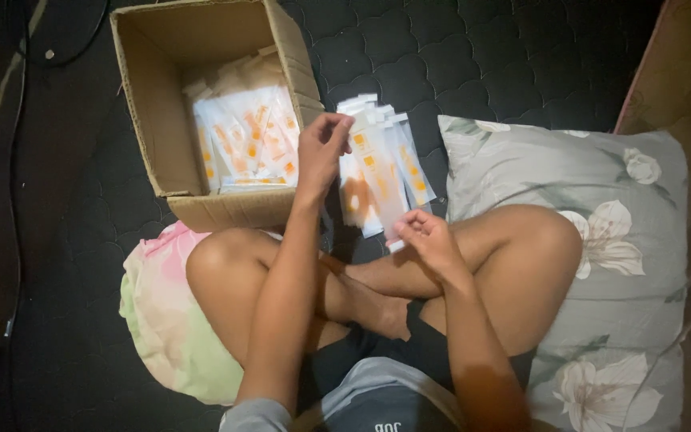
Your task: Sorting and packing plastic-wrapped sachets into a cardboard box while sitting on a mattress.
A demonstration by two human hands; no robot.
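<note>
Pinching one long white-and-orange packet [373, 172] at both ends, your left hand [321, 152] holds its far end, your right hand [425, 236] its near end. Loose packets [405, 160] lie beneath; the cardboard box [161, 96] left looks partly filled.

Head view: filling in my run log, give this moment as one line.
left hand: pinches packet top | right hand: holds packet bottom | packet fan: on mattress | box: open, packets inside

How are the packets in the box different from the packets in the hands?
The packets in the cardboard box lie in a flat heap inside the box; the packets in the hands are fanned out, gripped at the top by the left hand and below by the right hand. Both sets are white with orange marks.
</note>
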